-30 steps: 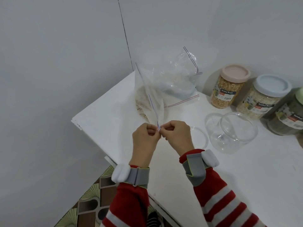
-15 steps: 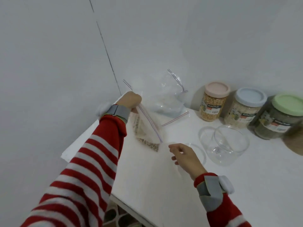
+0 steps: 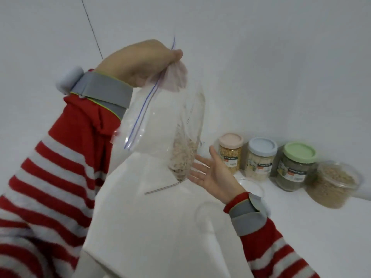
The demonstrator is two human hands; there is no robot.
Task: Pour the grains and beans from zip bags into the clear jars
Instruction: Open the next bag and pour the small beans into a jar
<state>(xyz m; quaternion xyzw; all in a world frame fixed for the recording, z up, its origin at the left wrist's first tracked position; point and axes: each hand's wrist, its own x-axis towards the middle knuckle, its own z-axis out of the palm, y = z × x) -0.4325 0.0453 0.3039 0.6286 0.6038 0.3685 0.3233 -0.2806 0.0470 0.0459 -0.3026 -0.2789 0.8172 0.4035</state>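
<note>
Zip bag [image 3: 160, 121] hangs in the air over the left part of the worktop [image 3: 301, 237], held by one top corner so it dangles slantwise and the grains [image 3: 181, 159] slide into its lowest corner; only a small heap, the rest of the bag is slack and see-through. Left hand [image 3: 140, 61] is raised high, fingers and thumb curled tight, pinching that corner beside the blue zip line, probably to gather the contents before pouring. Right hand [image 3: 212, 175] is flat out, palm up, fingers spread, holding nothing, just beside the grain-filled corner; looks ready to support or steer it, contact with the plastic cannot be told. Along the back edge of the worktop, against the wall, stand filled jars with lids on: pink-lid jar [image 3: 230, 151], blue-lid jar [image 3: 261, 159], green-lid jar [image 3: 297, 169], then a clear tub [image 3: 335, 185] of grains at the right end, all parked away from the pouring spot. A zip strip [image 3: 160, 189] of a second bag lies flat on the worktop under the hanging one. Faint clear rim [image 3: 208, 213] near the right wrist, maybe the empty jar to fill, too blurred to tell. Pour judged not yet begun; whether the zip is open cannot be seen
</note>
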